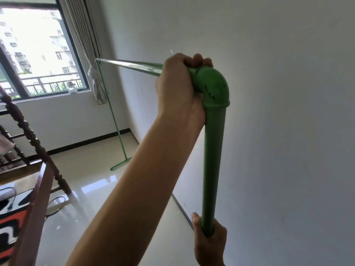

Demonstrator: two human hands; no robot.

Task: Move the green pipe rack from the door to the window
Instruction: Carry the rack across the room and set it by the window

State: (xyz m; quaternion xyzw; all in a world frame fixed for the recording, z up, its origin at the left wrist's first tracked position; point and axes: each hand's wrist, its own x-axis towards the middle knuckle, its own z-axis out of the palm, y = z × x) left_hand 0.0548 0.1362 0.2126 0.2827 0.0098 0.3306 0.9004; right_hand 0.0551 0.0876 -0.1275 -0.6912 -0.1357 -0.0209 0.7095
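Observation:
The green pipe rack [213,150] runs along the white wall. Its near upright rises to an elbow joint at the top, and its top bar stretches away toward the window [38,50]. The far upright and foot rest on the floor near the curtain. My left hand [178,87] is closed over the top bar right beside the elbow. My right hand [209,240] grips the near upright low down, at the bottom of the view. The lower end of the near upright is hidden.
A dark wooden bed frame [32,143] with turned posts stands at the left, with patterned bedding and a cable by it. A tied curtain [96,81] hangs right of the window. Glossy tiled floor [99,189] lies between the bed and the white wall [288,112].

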